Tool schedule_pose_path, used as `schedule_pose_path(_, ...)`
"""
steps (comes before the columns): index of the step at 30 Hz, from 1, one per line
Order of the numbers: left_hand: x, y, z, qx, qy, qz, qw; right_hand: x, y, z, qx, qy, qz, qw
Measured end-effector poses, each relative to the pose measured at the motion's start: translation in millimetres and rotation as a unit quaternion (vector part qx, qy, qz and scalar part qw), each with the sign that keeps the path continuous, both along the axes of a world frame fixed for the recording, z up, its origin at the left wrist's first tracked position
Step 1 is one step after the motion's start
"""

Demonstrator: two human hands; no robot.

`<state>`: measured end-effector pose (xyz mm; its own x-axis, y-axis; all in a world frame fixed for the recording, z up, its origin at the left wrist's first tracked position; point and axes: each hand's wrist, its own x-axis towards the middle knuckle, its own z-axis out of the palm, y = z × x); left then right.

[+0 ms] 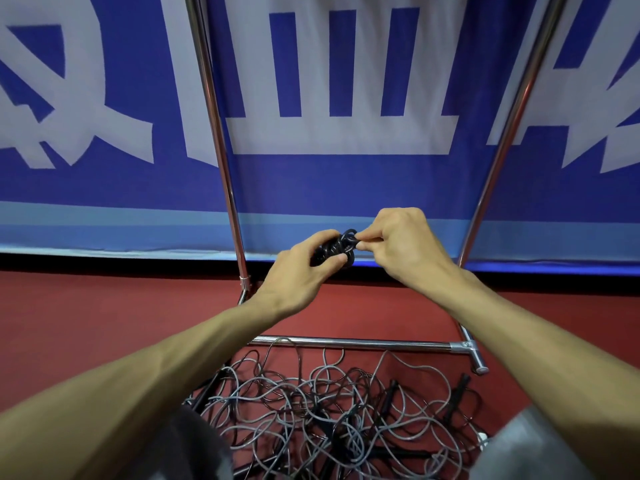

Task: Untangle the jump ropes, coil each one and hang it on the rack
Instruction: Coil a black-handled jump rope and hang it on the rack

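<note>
A small black coiled jump rope is held up between both hands in front of the rack. My left hand grips the coil from the left, fingers curled round it. My right hand pinches loops at the coil's right end. On the red floor below lies a tangled pile of grey and black jump ropes with black handles. The chrome rack rises in two slanted poles; its base bar runs just behind the pile. The rack's top is out of view.
A blue and white banner covers the wall behind the rack. The red floor stretches left and right. My knees in grey fabric frame the bottom of the pile.
</note>
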<state>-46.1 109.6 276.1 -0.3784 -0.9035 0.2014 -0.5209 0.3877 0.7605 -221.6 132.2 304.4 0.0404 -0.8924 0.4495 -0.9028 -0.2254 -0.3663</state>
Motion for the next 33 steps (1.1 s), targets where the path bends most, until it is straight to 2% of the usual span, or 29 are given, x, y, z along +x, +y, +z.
schedule_pose_path(3, -1, 0, -3, -0.085, -0.073, 0.002, 0.994, 3, 4, 3, 0.011, -0.049, -0.058, 0.997)
schedule_pose_path(7, 0, 0, -3, -0.126, -0.112, -0.004, 0.986, 2, 7, 5, 0.014, -0.151, -0.109, 0.982)
schedule_pose_path(12, 0, 3, -5, -0.152, -0.124, -0.023, 0.980, 12, 7, -6, 0.023, -0.132, -0.101, 0.986)
schedule_pose_path(15, 1, 0, -6, -0.143, -0.101, -0.030, 0.984, 11, 7, -3, 0.044, -0.170, -0.092, 0.980)
schedule_pose_path(17, 2, -3, -7, -0.143, -0.103, -0.033, 0.984, 7, 7, 1, 0.115, -0.266, -0.055, 0.956)
schedule_pose_path(19, 3, -5, -7, -0.138, -0.110, -0.038, 0.984, 3, 10, 8, 0.208, -0.396, -0.011, 0.894)
schedule_pose_path(21, 4, -6, -5, -0.109, -0.090, -0.046, 0.989, 0, 10, 12, 0.244, -0.470, 0.004, 0.848)
schedule_pose_path(22, 4, -7, -4, -0.092, -0.082, -0.057, 0.991, -1, 10, 13, 0.242, -0.476, 0.002, 0.846)
schedule_pose_path(23, 4, -7, -2, -0.078, -0.082, -0.073, 0.991, -2, 9, 11, 0.228, -0.458, -0.004, 0.859)
schedule_pose_path(25, 2, -7, 0, -0.045, -0.086, -0.107, 0.990, -1, 6, 10, 0.162, -0.358, -0.030, 0.919)
schedule_pose_path(27, -2, -7, 0, -0.003, -0.072, -0.133, 0.989, 1, 4, 14, 0.081, -0.293, -0.055, 0.951)
schedule_pose_path(30, -2, -11, 4, 0.059, -0.012, -0.136, 0.989, 0, 2, 34, 0.004, -0.363, -0.068, 0.929)
schedule_pose_path(33, -1, -13, 16, 0.071, 0.013, -0.141, 0.987, 3, 3, 49, -0.026, -0.415, -0.063, 0.907)
